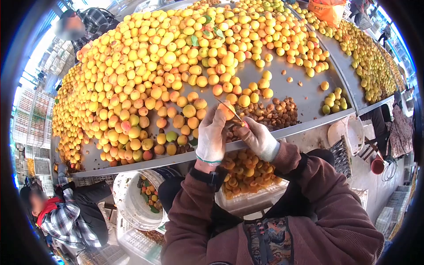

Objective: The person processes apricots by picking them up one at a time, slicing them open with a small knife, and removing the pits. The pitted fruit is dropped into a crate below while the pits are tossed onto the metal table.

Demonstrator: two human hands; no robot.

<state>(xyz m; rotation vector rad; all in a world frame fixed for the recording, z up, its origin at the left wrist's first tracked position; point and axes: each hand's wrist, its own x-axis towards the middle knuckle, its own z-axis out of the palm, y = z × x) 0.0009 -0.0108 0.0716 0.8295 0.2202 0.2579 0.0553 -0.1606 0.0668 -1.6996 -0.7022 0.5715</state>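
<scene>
My left hand (211,140), in a white work glove, is closed around an apricot (226,111) above the table's near edge. My right hand (261,140), gloved too, grips a small knife (234,113) with a red handle. Its thin blade lies across the apricot; how deep it cuts cannot be made out. Just beyond my hands sits a heap of brown apricot pits (276,114). Below them, between my knees, a white crate (260,201) holds opened orange apricots (247,173).
Whole apricots (145,62) cover much of the metal table (282,84). A white bucket (126,198) with some fruit and leaves stands at my left. A person (73,212) sits beyond it; another person (95,22) is at the far left. At right are greener apricots (334,101) and a white bucket (353,132).
</scene>
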